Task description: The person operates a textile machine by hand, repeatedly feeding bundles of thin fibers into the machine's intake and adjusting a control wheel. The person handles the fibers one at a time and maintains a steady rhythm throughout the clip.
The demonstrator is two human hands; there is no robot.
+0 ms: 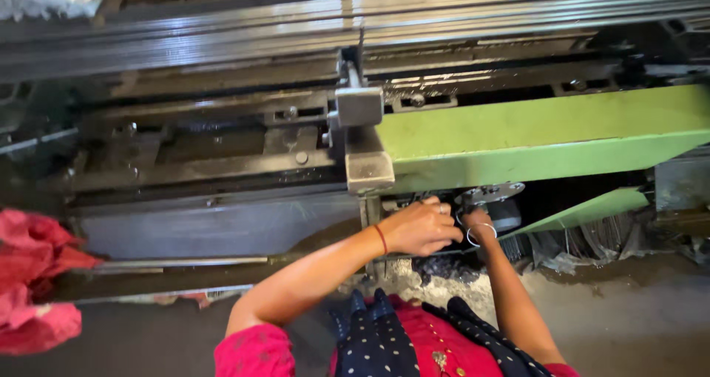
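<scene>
- Grey metal plate, rounded and studded with bolts, sat just above and beyond the fingers of both hands, under the lower edge of the green machine panel.
- The left hand was curled, knuckles up, fingers bent inward at the dark opening below the plate; it seemed to press or pinch something there, though what it gripped could not be told.
- A ring showed on one of the left hand's fingers, and a red thread band circled that wrist.
- The right hand reached up just beside the left fingers, its own fingertips hidden in the shadow, so their grip could not be told; a bangle hung at its wrist.
- Black debris lay below both hands.
- Red cloth lay well apart, far to the left of the fingers.
</scene>
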